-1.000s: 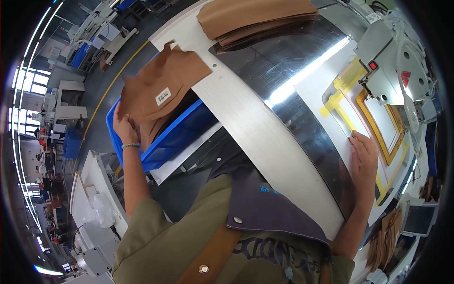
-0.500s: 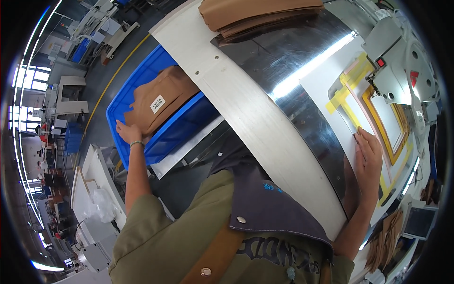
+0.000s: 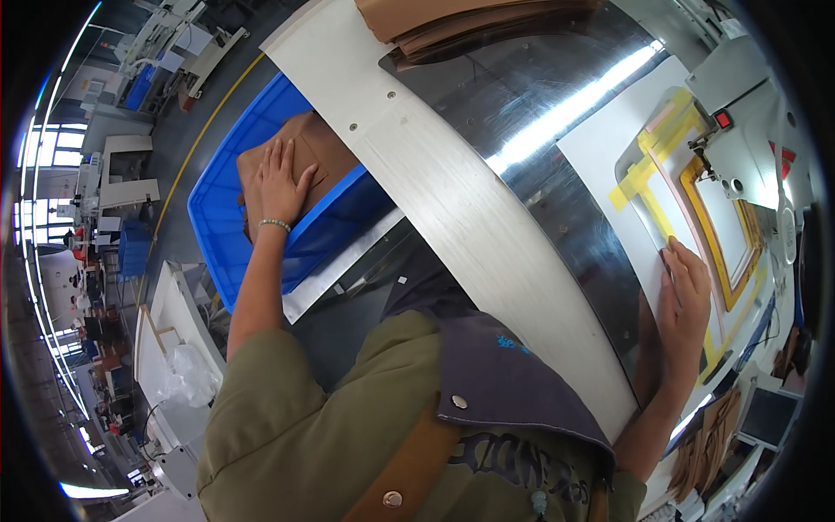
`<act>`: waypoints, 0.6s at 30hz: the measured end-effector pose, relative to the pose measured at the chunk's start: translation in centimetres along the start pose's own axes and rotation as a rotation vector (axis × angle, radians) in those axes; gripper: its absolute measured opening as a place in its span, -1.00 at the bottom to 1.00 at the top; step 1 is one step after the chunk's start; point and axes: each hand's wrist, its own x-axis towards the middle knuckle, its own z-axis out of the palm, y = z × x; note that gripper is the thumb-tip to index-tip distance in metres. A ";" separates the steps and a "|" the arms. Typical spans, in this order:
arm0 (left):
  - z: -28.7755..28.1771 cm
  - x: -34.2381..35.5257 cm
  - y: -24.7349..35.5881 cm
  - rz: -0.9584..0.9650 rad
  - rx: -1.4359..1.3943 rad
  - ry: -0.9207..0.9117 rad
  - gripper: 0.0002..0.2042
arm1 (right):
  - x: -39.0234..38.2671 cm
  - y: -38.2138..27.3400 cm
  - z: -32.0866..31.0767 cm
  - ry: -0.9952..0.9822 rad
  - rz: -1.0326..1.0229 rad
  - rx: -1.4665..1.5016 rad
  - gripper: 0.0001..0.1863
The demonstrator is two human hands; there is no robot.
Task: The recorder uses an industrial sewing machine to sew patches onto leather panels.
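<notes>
My left hand (image 3: 283, 180) lies flat, fingers spread, on a stack of brown fabric pieces (image 3: 315, 150) inside a blue plastic bin (image 3: 213, 217) beside the table. My right hand (image 3: 685, 300) rests flat on a white template board (image 3: 609, 157) on the shiny steel worktable (image 3: 487, 113), fingertips at the edge of a frame outlined in yellow tape (image 3: 648, 170). An orange-edged frame (image 3: 726, 222) sits under the head of a white sewing machine (image 3: 757, 130).
A pile of brown fabric (image 3: 452, 22) lies at the far end of the table. The table has a pale front rim (image 3: 452, 209). White benches (image 3: 170, 339) and other machines stand on the left along a yellow floor line. Brown pieces (image 3: 709, 435) lie low right.
My left hand has lowered the brown fabric piece into the blue bin and now presses it flat. My right hand has stayed on the template board.
</notes>
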 end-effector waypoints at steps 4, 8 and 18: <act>0.4 -0.2 -0.2 0.016 0.027 0.040 -0.24 | 0.4 0.1 0.0 -0.018 0.004 0.005 -0.61; -1.6 1.6 2.1 -0.043 -0.093 0.059 -0.32 | 0.0 -0.1 -0.7 0.008 0.037 0.047 -0.64; -15.0 11.8 20.1 0.394 -0.936 0.479 -0.71 | -0.8 -0.7 -4.7 0.265 0.019 -0.052 -0.72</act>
